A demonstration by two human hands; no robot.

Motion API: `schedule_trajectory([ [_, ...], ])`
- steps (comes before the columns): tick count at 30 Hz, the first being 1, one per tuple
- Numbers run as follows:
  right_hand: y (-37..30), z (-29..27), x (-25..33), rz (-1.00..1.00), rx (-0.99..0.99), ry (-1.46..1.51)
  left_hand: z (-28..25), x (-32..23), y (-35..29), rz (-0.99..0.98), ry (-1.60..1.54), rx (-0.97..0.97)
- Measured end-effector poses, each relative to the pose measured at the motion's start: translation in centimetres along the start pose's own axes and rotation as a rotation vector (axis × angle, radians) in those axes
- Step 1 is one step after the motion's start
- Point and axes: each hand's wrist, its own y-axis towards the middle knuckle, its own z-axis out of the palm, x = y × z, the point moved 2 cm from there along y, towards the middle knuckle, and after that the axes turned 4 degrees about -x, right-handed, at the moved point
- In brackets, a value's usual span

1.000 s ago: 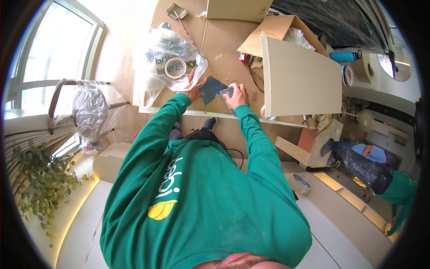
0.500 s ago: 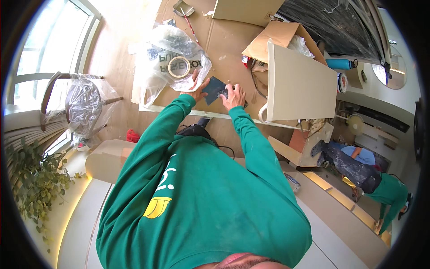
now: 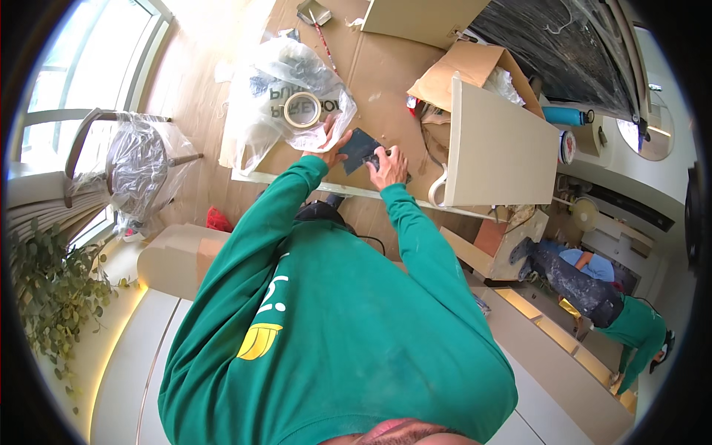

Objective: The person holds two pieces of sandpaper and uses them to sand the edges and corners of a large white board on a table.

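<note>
Hands, two, both bare. Left hand [image 3: 326, 148]: fingers extended and spread, their tips at the edge of the plastic bag, thumb side against the left edge of a dark sheet; whether it presses the sheet down cannot be told. Right hand [image 3: 390, 167]: fingers curled around a dark block [image 3: 371, 158], partly hidden by the grip, at the sheet's right side. Dark sheet [image 3: 357, 150], one, blue-grey, lying between the hands on the cardboard covering [image 3: 378, 70] of the worktop, near its front edge. Plastic bag [image 3: 259, 126], one, translucent white with dark lettering, beyond the left hand; contents blurred by the film. Tape roll [image 3: 285, 111], one, cream, lying flat on the bag. Carton [image 3: 452, 70], one, brown, flaps open, with crumpled white plastic [image 3: 505, 83] inside. Small open box [image 3: 314, 10], one, grey, at the far side, a thin red-and-white stick [image 3: 324, 46] leaning from it. Beige panels, two: one [image 3: 500, 148] standing in front of the carton, one [image 3: 419, 18] at the far edge. Blue bottle [image 3: 564, 116], one, and round tub [image 3: 567, 147], one, right of the nearer panel.
</note>
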Motion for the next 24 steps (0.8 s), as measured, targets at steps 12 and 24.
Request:
schedule_trajectory([
  [12,1.8,0.2,-0.7,0.020,-0.015,0.023,0.2,0.0,0.7,0.023,0.009,0.027],
  [24,3.0,0.5,3.3,-0.202,0.048,0.087,1.1,3.3,3.3,-0.135,-0.485,0.141],
])
